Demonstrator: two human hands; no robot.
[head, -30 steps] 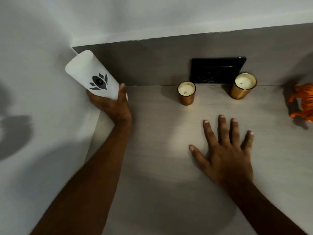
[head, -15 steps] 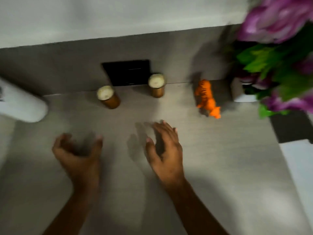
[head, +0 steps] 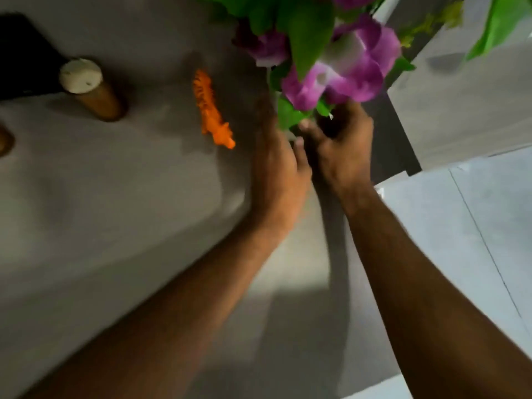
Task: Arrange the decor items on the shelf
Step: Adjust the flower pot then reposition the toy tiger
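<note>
A bunch of purple flowers with green leaves [head: 345, 70] fills the top right and hides nearly all of its white pot. My left hand [head: 276, 162] lies against the pot's left side, fingers stretched upward. My right hand [head: 342, 142] curls round the right side, its thumb under the leaves. Left of my hands, an orange toy tiger [head: 211, 110] stands on the grey shelf [head: 115, 182]. A gold candle jar [head: 89, 87] stands further left, and a second one [head: 4, 139] is cut off by the left edge.
A black frame [head: 23, 59] leans on the back panel behind the candle jars. The shelf ends just right of the flowers, where a dark side edge drops to pale floor tiles [head: 475, 226]. The picture is motion-blurred.
The view has swung right. My left hand let go of the white cylinder at the left end, and both hands moved from the bare shelf to the flower pot.
</note>
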